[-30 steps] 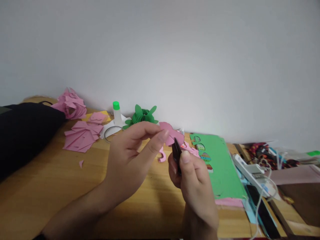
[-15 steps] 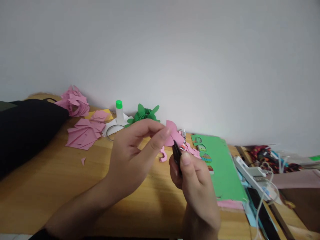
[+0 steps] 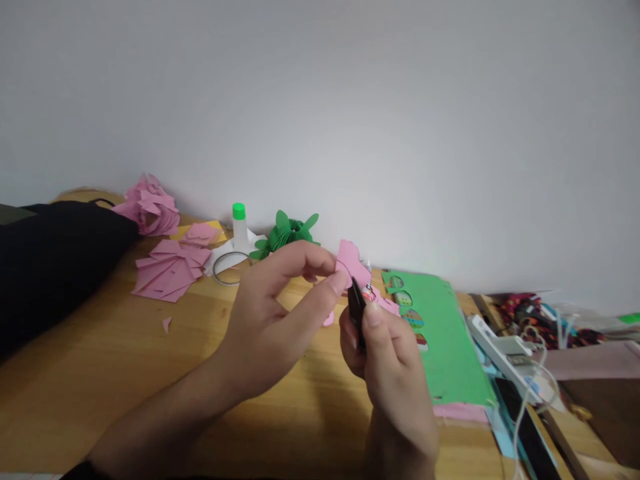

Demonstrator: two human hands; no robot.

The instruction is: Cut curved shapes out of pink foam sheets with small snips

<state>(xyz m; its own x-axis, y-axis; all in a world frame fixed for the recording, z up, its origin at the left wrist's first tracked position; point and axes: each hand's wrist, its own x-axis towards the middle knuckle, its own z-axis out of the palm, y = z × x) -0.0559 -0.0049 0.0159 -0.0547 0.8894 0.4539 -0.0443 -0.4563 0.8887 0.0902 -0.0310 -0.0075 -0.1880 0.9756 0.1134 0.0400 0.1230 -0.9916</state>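
**Pink paper pinched, black tool at its edge**

The left hand (image 3: pixel 273 320) pinches a pink paper piece (image 3: pixel 351 261) between thumb and fingers, above the table (image 3: pixel 90 373) and just left of the green sheet (image 3: pixel 440 333). The right hand (image 3: pixel 390 360) is clenched round a small black tool (image 3: pixel 357 308), its tip touching the paper's lower edge. Far left of the sheet stand a glue bottle (image 3: pixel 239 225) and a green paper flower (image 3: pixel 287 233).
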